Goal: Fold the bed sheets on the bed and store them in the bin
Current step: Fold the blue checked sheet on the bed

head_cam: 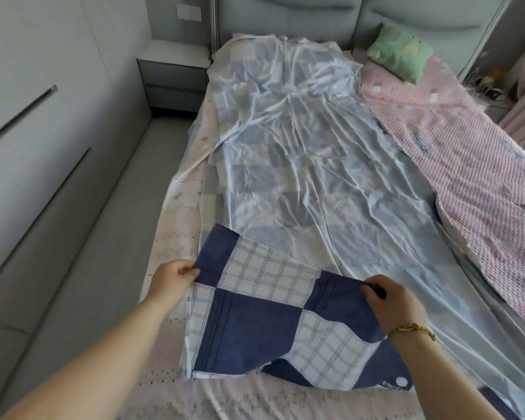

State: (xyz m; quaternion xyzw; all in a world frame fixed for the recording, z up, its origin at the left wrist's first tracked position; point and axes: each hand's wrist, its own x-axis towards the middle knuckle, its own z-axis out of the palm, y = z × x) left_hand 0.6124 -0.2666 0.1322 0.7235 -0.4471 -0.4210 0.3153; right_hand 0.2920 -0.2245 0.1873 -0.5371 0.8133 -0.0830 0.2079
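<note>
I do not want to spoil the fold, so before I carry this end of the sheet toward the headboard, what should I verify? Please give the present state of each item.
1. Left hand pinches the sheet at its near edge: ok.
2. Right hand pinches the same edge: ok.
3. Sheet lies smooth: not ok, wrinkles cross its middle.
4. Green pillow is off the sheet: ok, it lies beside the far end.
5. Pink quilt is off the sheet's right side: cannot tell.
6. Bin is within reach: cannot tell, none in view.
</note>
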